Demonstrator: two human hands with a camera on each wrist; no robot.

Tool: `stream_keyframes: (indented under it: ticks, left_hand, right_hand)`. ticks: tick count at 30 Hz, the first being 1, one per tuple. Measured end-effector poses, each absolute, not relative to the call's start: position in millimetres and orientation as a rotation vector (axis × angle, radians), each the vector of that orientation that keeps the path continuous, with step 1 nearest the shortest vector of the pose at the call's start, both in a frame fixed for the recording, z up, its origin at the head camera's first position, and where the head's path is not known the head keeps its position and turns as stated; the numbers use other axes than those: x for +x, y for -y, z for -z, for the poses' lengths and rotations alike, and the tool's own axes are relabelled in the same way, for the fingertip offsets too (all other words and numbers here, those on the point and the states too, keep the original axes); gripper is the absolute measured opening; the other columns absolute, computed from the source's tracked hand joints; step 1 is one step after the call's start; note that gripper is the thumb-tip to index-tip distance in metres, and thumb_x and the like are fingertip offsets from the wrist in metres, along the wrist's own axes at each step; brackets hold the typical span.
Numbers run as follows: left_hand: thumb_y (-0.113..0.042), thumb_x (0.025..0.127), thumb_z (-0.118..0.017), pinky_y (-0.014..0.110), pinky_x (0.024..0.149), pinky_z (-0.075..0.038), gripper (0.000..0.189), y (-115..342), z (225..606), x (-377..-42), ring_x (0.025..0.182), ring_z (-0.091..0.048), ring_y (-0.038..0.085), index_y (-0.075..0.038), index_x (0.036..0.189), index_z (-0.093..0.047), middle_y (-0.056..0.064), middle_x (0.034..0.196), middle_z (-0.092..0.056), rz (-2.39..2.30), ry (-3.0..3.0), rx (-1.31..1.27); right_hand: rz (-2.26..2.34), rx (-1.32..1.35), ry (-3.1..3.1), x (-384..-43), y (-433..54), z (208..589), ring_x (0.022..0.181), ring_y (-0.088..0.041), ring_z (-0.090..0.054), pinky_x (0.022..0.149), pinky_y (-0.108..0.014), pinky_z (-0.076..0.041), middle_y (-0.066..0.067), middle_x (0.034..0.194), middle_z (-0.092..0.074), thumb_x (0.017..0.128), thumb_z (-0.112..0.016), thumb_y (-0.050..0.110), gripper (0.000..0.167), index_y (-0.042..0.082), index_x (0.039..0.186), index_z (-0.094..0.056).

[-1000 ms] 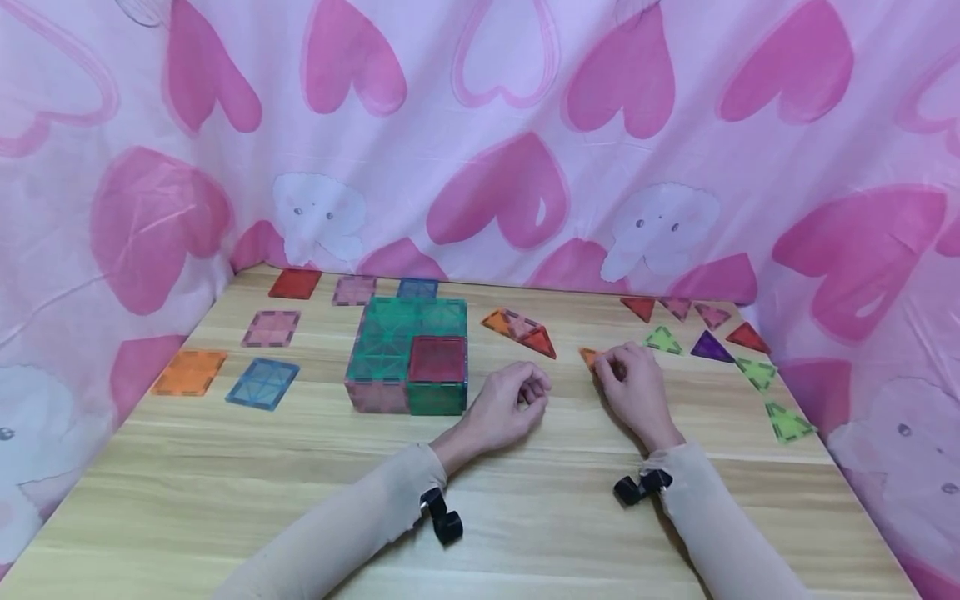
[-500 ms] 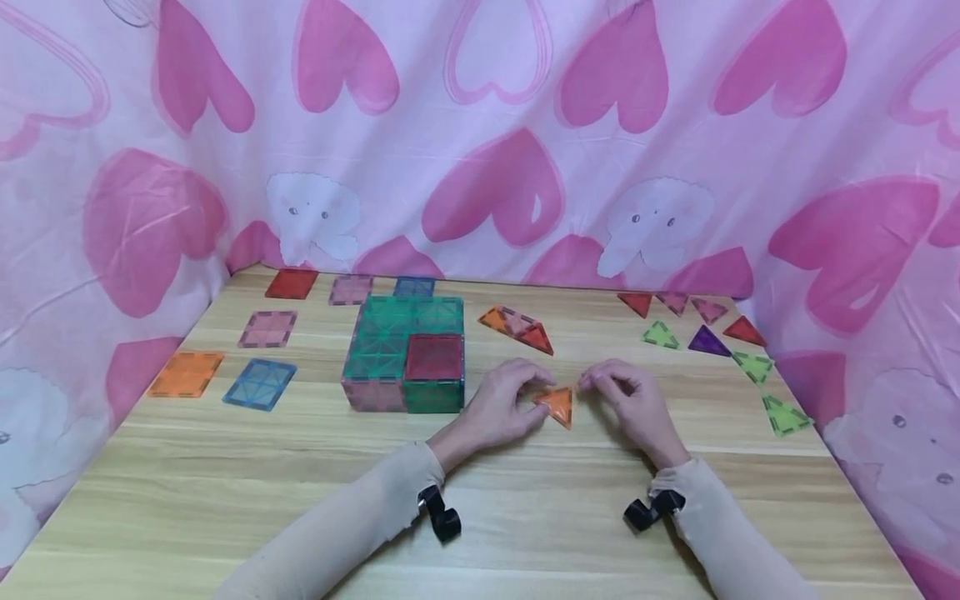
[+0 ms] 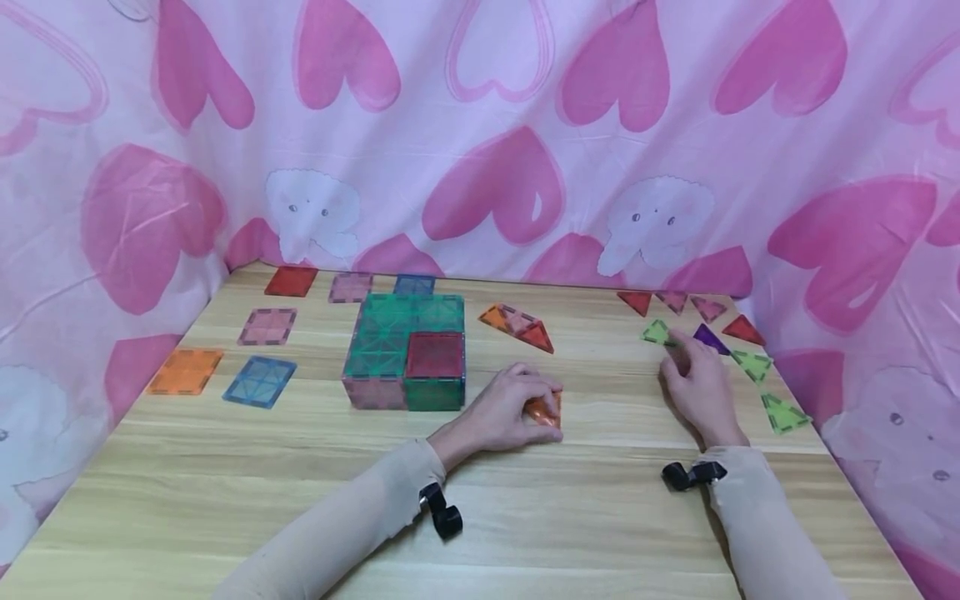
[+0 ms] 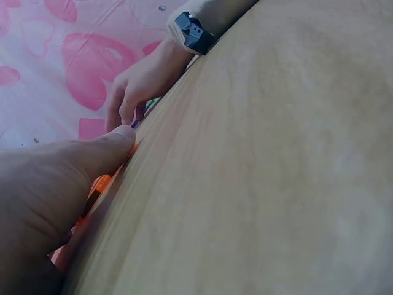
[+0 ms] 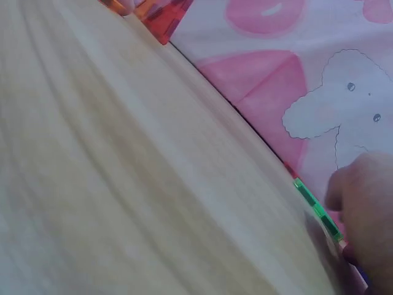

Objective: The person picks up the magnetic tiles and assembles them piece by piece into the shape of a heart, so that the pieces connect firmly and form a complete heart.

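In the head view my left hand (image 3: 517, 408) lies on the table, thumb and fingers curved around an orange triangular magnetic tile (image 3: 546, 410), partly covered by the fingers. A bit of that orange tile (image 4: 100, 184) shows under the thumb in the left wrist view. My right hand (image 3: 697, 387) is over at the right, fingertips at the right corner of a light green triangular tile (image 3: 656, 332). The right wrist view shows this green tile (image 5: 316, 208) lying flat beside the fingers; a firm grip is not visible. A purple triangle (image 3: 710, 337) is partly behind the hand.
A block of green, pink and red tiles (image 3: 386, 333) stands left of the left hand. Behind lies a joined orange, pink and red strip (image 3: 517, 325). Square tiles, such as a blue one (image 3: 260, 382), lie left. Red, pink and green triangles (image 3: 783, 412) lie right. A curtain (image 3: 480, 167) encloses the table.
The right hand brought the orange triangle to the left hand, let it go and moved right to the green triangle. The left hand's fingers have spread around the orange triangle.
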State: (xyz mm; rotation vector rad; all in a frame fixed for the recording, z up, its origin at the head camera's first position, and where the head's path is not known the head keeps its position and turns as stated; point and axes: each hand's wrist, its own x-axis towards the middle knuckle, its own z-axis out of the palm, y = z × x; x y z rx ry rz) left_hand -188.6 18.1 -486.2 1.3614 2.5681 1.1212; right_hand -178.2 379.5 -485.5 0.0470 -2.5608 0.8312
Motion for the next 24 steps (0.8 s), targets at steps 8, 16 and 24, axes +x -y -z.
stream_keyframes:
  ticks: [8,16,24]
  left_hand:
    - [-0.022,0.086,-0.1,0.041,0.118,-0.05,0.04,-18.5,487.0,-189.3,0.132,-0.062,0.017,-0.019,0.116,-0.074,0.0,0.139,-0.07,-1.318,-2.508,1.405]
    - [0.005,0.095,-0.082,0.036,0.105,-0.058,0.068,-16.8,483.3,-188.5,0.116,-0.066,0.017,-0.012,0.157,-0.058,0.005,0.136,-0.067,-1.402,-2.549,1.288]
    - [0.003,0.097,-0.081,0.034,0.102,-0.06,0.038,-18.5,483.9,-187.5,0.109,-0.072,0.014,-0.01,0.131,-0.069,0.001,0.114,-0.077,-1.44,-2.586,1.202]
  right_hand:
    - [-0.754,0.113,2.585,-177.2,-376.1,490.2,0.112,-0.043,-0.05,0.088,-0.048,-0.036,-0.028,0.129,-0.061,0.103,-0.074,0.005,0.028,-0.004,0.13,-0.075]
    - [-0.84,0.184,2.679,-179.0,-375.0,487.9,0.137,-0.049,-0.052,0.104,-0.062,-0.045,-0.026,0.157,-0.057,0.105,-0.076,0.005,0.014,0.001,0.118,-0.072]
    - [-0.941,0.287,2.707,-176.2,-375.7,488.1,0.115,-0.034,-0.05,0.096,-0.042,-0.039,-0.023,0.138,-0.058,0.102,-0.079,0.002,0.046,0.006,0.145,-0.064]
